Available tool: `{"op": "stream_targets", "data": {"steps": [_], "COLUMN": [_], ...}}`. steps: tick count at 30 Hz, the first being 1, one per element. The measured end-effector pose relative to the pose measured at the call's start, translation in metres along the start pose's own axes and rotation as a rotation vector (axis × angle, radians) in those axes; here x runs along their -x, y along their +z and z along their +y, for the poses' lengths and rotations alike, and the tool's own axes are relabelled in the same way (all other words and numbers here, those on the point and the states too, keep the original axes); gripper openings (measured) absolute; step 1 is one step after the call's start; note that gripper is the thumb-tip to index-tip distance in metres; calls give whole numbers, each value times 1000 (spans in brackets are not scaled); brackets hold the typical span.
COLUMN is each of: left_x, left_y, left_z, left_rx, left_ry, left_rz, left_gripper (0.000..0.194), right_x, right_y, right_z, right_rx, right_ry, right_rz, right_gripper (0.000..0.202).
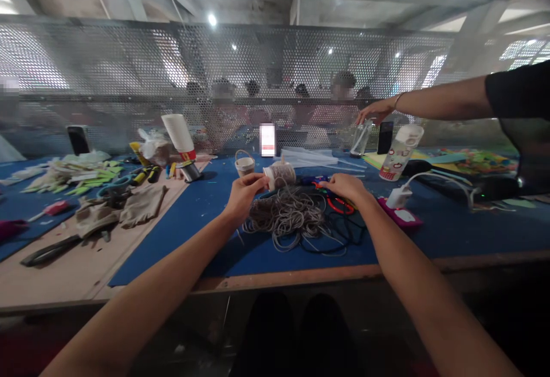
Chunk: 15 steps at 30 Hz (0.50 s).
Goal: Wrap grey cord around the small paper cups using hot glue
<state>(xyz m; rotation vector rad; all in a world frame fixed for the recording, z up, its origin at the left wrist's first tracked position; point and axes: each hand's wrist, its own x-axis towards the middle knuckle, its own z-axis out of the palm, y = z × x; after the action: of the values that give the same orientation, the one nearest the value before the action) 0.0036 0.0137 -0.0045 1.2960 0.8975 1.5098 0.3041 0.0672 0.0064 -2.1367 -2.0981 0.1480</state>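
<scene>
My left hand (248, 192) is closed on the rim end of a pale cup (281, 175) wrapped with cord, which lies on its side above the blue mat. My right hand (344, 188) has its fingers closed at a blue and red tool (315, 182), partly hidden by the fingers. Below and between both hands lies a tangled heap of grey cord (296, 216). Red-handled scissors (341, 204) rest beside the heap, under my right hand. A small cup with a looped handle (244, 165) stands upright just behind my left hand.
Stacked paper cups (177, 133) lean at the left, near gloves (144, 205) and green strips (86, 173). At the right are a bottle (400, 150), a white charger (399, 196) and another person's hand (376, 110) over a glass (361, 138). A lit phone (267, 139) stands behind.
</scene>
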Motion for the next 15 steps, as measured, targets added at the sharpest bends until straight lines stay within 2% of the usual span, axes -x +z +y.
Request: {"op": "stream_targets", "data": {"steps": [3, 9, 12, 15], "left_x": [1, 2, 2, 2], "left_y": [0, 1, 2, 2], "left_z": [1, 4, 4, 4], "left_rx": [2, -10, 4, 18], "left_ry": [-9, -22, -19, -22], "left_rz": [-8, 7, 22, 33], "left_gripper": [23, 24, 23, 23], "right_x": [-2, 0, 1, 0], "right_y": [3, -1, -4, -5], "right_z": [1, -2, -2, -3], "right_rx": [-11, -48, -91, -178], "right_ry": [-5, 78, 104, 124], "right_rz": [-27, 58, 130, 260], "right_gripper": [56, 49, 51, 47]}}
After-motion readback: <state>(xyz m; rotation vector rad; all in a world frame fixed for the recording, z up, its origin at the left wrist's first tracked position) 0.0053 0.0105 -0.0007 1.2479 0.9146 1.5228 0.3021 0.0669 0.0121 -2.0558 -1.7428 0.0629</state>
